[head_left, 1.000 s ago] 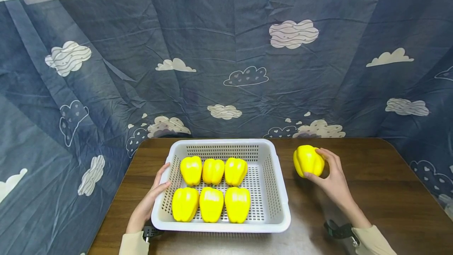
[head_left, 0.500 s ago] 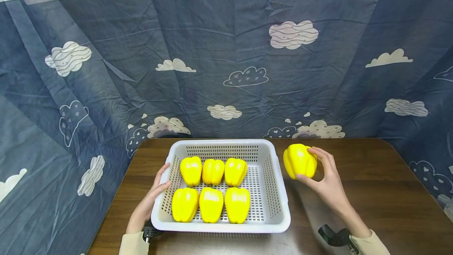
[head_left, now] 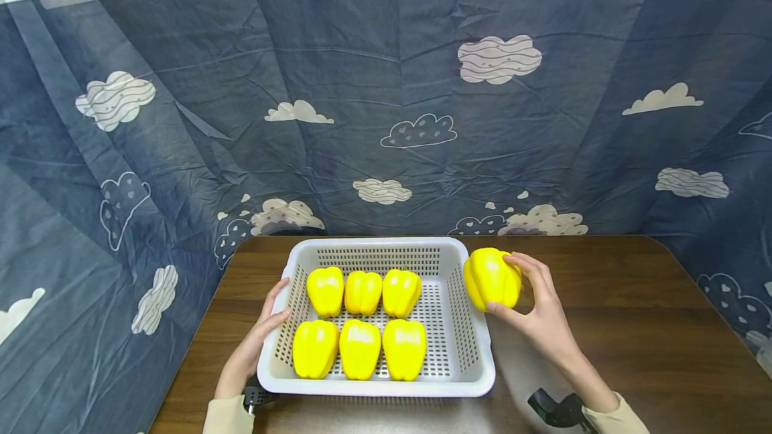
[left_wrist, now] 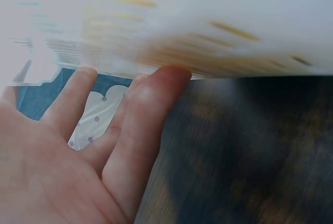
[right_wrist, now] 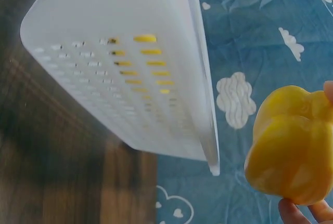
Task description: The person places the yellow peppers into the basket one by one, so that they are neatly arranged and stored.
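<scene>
My right hand (head_left: 545,317) holds a yellow bell pepper (head_left: 491,280) between thumb and fingers. In the head view the pepper overlaps the right rim of a white perforated plastic basket (head_left: 376,388). The right wrist view has this pepper (right_wrist: 291,146) raised beside the basket wall (right_wrist: 125,78), with fingertips at its edges. Against the basket's left side rests my left hand (head_left: 250,347), its fingertips touching the outer wall (left_wrist: 234,42) in the left wrist view. Inside the basket, several yellow bell peppers (head_left: 360,348) stand in two rows of three, left of its right end.
A brown wooden table (head_left: 651,313) bears the basket and extends to the right of it. Behind hangs a dark blue curtain (head_left: 350,52) with a cloud pattern. Dark bands (head_left: 557,410) are strapped near both wrists.
The right hand has moved left with the bell pepper, from over the table to the basket's right rim. The left hand, the basket and the peppers inside have stayed put.
</scene>
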Demonstrator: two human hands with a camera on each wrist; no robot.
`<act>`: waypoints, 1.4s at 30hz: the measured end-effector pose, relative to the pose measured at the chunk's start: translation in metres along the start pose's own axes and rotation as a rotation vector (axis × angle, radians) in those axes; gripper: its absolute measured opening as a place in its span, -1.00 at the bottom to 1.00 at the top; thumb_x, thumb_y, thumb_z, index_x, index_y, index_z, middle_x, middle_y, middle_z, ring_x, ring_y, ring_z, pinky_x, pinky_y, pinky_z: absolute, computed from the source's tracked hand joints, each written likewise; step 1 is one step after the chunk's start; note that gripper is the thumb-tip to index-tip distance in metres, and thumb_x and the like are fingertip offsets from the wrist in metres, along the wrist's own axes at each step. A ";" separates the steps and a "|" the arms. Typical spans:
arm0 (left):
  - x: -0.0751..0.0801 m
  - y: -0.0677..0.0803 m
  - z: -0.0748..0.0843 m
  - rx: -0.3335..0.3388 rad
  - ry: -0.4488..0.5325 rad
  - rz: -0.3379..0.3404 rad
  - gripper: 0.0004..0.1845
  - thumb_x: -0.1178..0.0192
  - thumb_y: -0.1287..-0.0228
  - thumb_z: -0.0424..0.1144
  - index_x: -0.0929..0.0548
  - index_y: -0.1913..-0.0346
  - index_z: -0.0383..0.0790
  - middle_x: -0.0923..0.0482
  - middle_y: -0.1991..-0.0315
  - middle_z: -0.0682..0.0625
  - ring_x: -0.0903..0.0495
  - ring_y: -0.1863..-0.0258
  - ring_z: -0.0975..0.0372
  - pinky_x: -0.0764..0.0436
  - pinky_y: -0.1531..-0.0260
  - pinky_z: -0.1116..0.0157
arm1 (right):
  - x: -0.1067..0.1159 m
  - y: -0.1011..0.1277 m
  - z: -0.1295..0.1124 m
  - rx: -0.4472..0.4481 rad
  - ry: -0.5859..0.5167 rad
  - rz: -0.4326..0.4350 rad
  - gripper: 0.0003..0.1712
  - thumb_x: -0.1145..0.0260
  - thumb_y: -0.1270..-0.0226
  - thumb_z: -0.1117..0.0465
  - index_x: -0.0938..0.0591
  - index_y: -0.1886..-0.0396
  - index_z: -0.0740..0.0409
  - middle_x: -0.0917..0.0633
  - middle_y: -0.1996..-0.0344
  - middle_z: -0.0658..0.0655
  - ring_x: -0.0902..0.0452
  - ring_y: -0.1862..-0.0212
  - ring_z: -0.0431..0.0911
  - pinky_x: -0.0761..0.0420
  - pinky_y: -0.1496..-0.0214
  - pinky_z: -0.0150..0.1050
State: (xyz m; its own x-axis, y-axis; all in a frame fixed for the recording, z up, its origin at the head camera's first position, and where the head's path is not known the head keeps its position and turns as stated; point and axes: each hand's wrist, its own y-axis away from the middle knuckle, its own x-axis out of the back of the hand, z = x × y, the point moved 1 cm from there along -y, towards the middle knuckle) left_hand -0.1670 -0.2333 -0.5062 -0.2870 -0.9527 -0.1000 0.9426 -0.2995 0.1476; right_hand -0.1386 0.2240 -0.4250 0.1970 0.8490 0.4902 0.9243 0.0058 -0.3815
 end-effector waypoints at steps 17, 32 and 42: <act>0.000 0.001 0.000 -0.005 -0.006 0.000 -0.34 0.17 -0.45 -0.14 0.20 -0.48 0.18 0.44 -0.49 -0.13 0.09 -0.37 -0.28 -0.12 -0.16 -0.28 | -0.031 0.004 -0.004 0.013 -0.071 -0.042 -0.18 -0.51 0.04 0.27 -0.39 -0.27 0.13 -0.27 -0.28 0.18 -0.22 -0.25 0.15 -0.29 -0.13 0.24; 0.000 0.001 0.000 -0.005 -0.001 -0.003 -0.34 0.17 -0.45 -0.14 0.21 -0.48 0.18 0.44 -0.49 -0.14 0.09 -0.37 -0.28 -0.11 -0.17 -0.27 | -0.057 0.009 0.001 0.070 -0.049 -0.081 -0.16 -0.57 0.12 0.22 -0.41 -0.23 0.12 -0.29 -0.32 0.21 -0.24 -0.29 0.11 -0.23 -0.29 -0.29; 0.000 0.000 0.000 0.003 0.003 -0.001 -0.34 0.17 -0.45 -0.14 0.21 -0.48 0.19 0.43 -0.49 -0.13 0.09 -0.37 -0.28 -0.10 -0.16 -0.28 | -0.069 0.009 -0.001 0.087 -0.016 -0.104 -0.14 -0.57 0.22 0.28 -0.41 -0.18 0.18 -0.34 -0.27 0.25 -0.23 -0.31 0.17 -0.24 -0.23 0.15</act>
State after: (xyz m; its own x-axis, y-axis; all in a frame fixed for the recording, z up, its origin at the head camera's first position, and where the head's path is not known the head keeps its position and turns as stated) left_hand -0.1668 -0.2333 -0.5066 -0.2877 -0.9522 -0.1030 0.9418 -0.3008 0.1500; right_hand -0.1430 0.1649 -0.4614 0.0959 0.8497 0.5185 0.9075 0.1394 -0.3963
